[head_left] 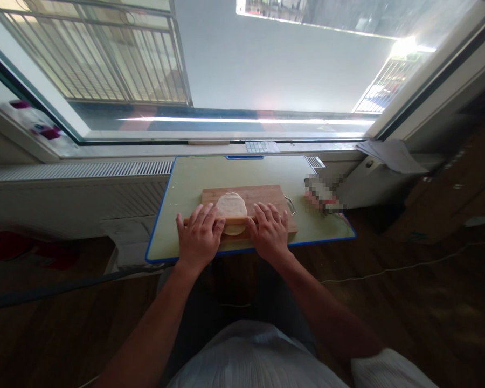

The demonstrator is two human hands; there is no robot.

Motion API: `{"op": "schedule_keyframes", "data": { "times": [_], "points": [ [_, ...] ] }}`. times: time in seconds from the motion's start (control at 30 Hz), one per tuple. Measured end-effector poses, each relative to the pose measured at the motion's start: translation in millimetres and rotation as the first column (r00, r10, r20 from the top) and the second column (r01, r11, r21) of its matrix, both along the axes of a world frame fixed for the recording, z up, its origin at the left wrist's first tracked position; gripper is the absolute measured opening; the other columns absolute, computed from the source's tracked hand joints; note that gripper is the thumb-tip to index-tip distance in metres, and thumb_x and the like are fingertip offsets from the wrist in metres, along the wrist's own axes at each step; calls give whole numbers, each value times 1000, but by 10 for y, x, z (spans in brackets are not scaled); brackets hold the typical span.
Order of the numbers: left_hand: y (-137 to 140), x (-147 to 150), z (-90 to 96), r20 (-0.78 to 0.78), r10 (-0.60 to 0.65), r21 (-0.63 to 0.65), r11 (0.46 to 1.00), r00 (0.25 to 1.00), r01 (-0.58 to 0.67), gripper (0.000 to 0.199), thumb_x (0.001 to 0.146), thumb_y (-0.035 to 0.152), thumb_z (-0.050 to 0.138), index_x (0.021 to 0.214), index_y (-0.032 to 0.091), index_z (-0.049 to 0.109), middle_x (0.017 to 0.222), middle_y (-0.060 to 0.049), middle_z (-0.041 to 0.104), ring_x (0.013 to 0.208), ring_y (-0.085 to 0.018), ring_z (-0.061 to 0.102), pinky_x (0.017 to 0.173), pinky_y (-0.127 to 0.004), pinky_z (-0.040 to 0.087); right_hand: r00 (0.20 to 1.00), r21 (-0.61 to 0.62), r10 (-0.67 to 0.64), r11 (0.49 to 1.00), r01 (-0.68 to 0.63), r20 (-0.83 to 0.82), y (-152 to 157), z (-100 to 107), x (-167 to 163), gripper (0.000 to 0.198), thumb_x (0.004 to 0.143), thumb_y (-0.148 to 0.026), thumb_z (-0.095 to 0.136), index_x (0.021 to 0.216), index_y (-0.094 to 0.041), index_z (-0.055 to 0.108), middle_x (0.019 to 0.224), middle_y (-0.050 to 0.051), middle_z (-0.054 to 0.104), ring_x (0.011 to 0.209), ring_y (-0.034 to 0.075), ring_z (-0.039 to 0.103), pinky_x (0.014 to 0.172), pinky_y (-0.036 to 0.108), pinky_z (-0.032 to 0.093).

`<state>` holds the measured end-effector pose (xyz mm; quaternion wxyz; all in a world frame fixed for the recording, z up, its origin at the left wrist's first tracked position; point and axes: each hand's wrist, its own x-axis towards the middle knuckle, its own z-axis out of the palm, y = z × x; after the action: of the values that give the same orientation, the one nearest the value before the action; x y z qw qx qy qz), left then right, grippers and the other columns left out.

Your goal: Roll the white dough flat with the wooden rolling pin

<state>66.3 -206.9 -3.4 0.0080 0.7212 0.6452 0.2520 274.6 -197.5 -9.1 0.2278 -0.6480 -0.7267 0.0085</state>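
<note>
At the upper left of the frame stands a bottle (44,128) with a purple cap and label, its print too blurred to read. Left of centre, the left hand (200,230) lies palm down, fingers extended and slightly spread over the left part of a rolling pin (236,220). The pin's long axis runs left to right, nearly level, crossing a flat round of dough (231,203) on a wooden board (264,195) at the centre; the dough shows between the hands. Just right of it, the right hand (270,229) rests likewise, open, over the pin's right part. Beyond, a metal handle (290,205) juts from the board's right edge.
</note>
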Motion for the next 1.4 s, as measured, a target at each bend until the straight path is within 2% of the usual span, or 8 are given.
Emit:
{"op": "schedule_keyframes", "data": {
  "times": [0.17, 0.3, 0.6, 0.77, 0.93, 1.1, 1.23, 1.4],
  "points": [
    [-250, -43, -73, -7, -21, 44, 999, 1000, 21, 56, 112, 52, 39, 158, 27, 58, 166, -11, 57, 156, -33, 49, 135, -68, 7, 999, 39, 35, 999, -34, -7, -251, -69, 37, 56, 114, -50, 46, 161, -20, 54, 167, 14, 54, 159, 33, 40, 133, 64, 16],
    [-257, -43, -90, -10, -16, 33, 999, 1000, 17, 57, 112, 52, 39, 161, 28, 56, 166, -11, 55, 157, -33, 47, 135, -68, 6, 999, 47, 44, 998, -44, 10, -247, -81, 47, 57, 113, -51, 47, 161, -21, 53, 167, 14, 54, 160, 33, 40, 133, 64, 16],
    [151, -2, 20, -1, 6, -35, 999, 1000, -6, 55, 111, 49, 38, 156, 30, 61, 165, -11, 57, 158, -34, 45, 134, -74, 6, 1000, -10, 21, 1000, -21, 12, 106, 56, 13, 53, 113, -53, 46, 152, -22, 64, 161, 12, 61, 156, 35, 44, 132, 69, 14],
    [389, 28, 99, -23, 23, -61, 998, 999, -25, 54, 110, 49, 37, 150, 28, 67, 164, -11, 58, 156, -36, 46, 131, -78, 9, 999, -67, 16, 998, -14, 41, 330, 160, 0, 49, 114, -54, 45, 145, -25, 69, 156, 8, 66, 155, 36, 45, 131, 72, 18],
    [656, 68, 117, -34, 58, -44, 997, 998, -59, 52, 109, 46, 39, 146, 28, 70, 163, -11, 60, 154, -38, 48, 131, -78, 11, 995, -23, 17, 1000, -15, 96, 539, 176, 2, 45, 115, -54, 43, 137, -30, 73, 150, 7, 70, 149, 36, 50, 128, 71, 24],
    [900, 92, 112, -29, 80, -59, 995, 996, -81, 48, 108, 45, 42, 141, 29, 73, 160, -12, 63, 151, -36, 50, 131, -77, 13, 997, -27, -3, 1000, 5, 78, 725, 174, 11, 49, 114, -57, 42, 139, -28, 73, 150, 8, 70, 144, 36, 52, 127, 67, 29],
    [960, 95, 134, -22, 81, -88, 993, 997, -82, 47, 107, 44, 43, 140, 29, 74, 159, -13, 63, 149, -36, 52, 131, -76, 16, 999, -26, -8, 1000, 9, 51, 770, 168, 14, 51, 113, -57, 44, 145, -27, 70, 155, 8, 66, 149, 37, 49, 129, 67, 26],
    [798, 77, 149, -41, 52, -82, 995, 998, -55, 49, 108, 44, 40, 140, 29, 73, 159, -12, 64, 149, -36, 52, 130, -75, 19, 998, -24, 1, 1000, 1, 63, 609, 135, 6, 52, 114, -53, 41, 148, -24, 68, 159, 10, 63, 155, 40, 43, 129, 73, 19]
  ]
}}
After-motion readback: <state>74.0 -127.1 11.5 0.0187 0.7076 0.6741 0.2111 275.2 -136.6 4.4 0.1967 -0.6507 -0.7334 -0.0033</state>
